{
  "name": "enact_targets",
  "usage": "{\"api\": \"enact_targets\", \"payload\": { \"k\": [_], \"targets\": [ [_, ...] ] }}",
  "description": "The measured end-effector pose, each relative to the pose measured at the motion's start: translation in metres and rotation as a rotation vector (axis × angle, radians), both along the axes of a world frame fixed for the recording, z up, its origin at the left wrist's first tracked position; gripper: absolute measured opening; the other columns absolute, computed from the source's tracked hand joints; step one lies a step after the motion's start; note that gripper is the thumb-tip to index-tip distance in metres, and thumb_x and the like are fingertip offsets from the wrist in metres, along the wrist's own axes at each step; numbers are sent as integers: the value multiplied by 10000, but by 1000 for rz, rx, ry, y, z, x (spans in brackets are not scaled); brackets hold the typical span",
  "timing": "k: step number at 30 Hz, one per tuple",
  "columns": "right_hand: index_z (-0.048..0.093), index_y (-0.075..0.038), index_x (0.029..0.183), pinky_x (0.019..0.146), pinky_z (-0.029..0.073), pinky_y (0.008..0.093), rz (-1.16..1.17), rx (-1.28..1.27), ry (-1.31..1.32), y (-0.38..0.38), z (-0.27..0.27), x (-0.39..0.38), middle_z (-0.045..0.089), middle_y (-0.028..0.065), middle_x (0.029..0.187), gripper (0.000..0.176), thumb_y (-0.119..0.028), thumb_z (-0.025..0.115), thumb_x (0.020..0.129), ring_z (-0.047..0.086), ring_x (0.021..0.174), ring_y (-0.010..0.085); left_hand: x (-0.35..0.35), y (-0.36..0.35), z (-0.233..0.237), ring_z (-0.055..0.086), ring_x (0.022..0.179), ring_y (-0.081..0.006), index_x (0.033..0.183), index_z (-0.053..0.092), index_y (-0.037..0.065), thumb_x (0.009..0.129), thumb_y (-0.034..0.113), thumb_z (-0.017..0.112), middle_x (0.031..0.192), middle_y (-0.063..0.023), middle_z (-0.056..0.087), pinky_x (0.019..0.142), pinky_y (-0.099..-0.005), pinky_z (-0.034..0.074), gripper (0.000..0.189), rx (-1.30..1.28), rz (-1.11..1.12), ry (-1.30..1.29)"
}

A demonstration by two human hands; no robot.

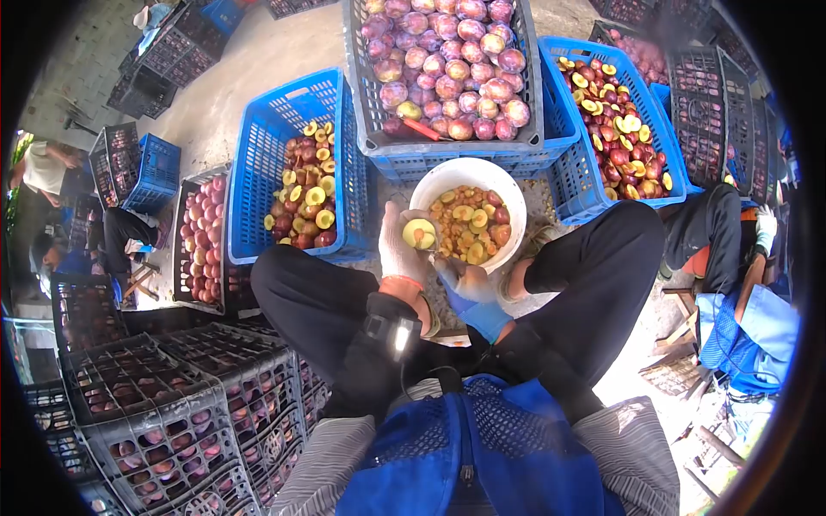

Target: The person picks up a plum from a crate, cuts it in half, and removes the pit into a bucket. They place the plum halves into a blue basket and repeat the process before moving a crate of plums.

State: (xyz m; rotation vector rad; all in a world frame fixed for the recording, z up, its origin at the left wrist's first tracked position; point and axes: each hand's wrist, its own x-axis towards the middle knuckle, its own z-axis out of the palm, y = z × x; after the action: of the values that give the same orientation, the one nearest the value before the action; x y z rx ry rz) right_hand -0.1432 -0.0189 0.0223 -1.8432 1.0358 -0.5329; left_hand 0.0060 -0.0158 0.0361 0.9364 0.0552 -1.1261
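The right hand [471, 289] is partly hidden; whether its grip is closed cannot be told. The left hand [396, 247] grips a halved plum [419, 234] at the bucket [465, 171]'s left rim, beside plum pieces [475, 222] inside.

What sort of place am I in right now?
Probably a plum-processing work area: black crates of whole plums are stacked nearby, blue crates hold halved plums, and a white bucket holds what look like pits.
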Motion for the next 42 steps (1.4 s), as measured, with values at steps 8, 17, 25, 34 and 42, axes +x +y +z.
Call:
{"api": "enact_targets", "payload": {
  "k": [8, 17, 25, 34, 42],
  "targets": [
    [708, -3, 926, 700, 496, 514, 29, 82, -79, 0, 3, 1, 686, 255, 844, 479, -450, 561, 1018, 653, 821, 457, -4, -2, -13, 620, 611, -223, 757, 627, 71, 992, 554, 492, 729, -98, 660, 507, -324, 448, 554, 144, 64, -23],
    [716, 23, 1040, 748, 510, 471, 81, 110, -15, 0, -8, -2, 704, 260, 898, 477, -428, 563, 1027, 670, 865, 447, -4, 0, -26, 603, 629, -239, 828, 597, 30, 1021, 442, 524, 738, -122, 624, 582, -340, 511, 461, 153, 140, 28],
    [694, 35, 1014, 684, 504, 450, 81, 316, -11, 2, -17, 0, 718, 192, 850, 492, -431, 541, 1043, 676, 726, 354, -13, -3, -28, 608, 696, -220, 853, 610, 18, 985, 355, 555, 744, -103, 634, 681, -354, 513, 366, 256, 221, -40],
    [631, -46, 895, 468, 421, 302, 101, 810, -125, -1, 9, -7, 601, 19, 622, 528, -544, 519, 1029, 541, 490, 128, -11, -1, -17, 546, 558, -220, 677, 536, 60, 963, 265, 533, 646, -114, 591, 547, -321, 450, 352, 282, 137, -154],
    [587, -117, 906, 359, 270, 245, 219, 1756, -462, -6, -5, -20, 506, -24, 648, 462, -561, 531, 1018, 370, 405, 71, -8, 5, 2, 479, 509, -214, 627, 514, 93, 951, 402, 554, 586, -104, 519, 468, -310, 341, 450, -100, -191, -10]
  ]
}}
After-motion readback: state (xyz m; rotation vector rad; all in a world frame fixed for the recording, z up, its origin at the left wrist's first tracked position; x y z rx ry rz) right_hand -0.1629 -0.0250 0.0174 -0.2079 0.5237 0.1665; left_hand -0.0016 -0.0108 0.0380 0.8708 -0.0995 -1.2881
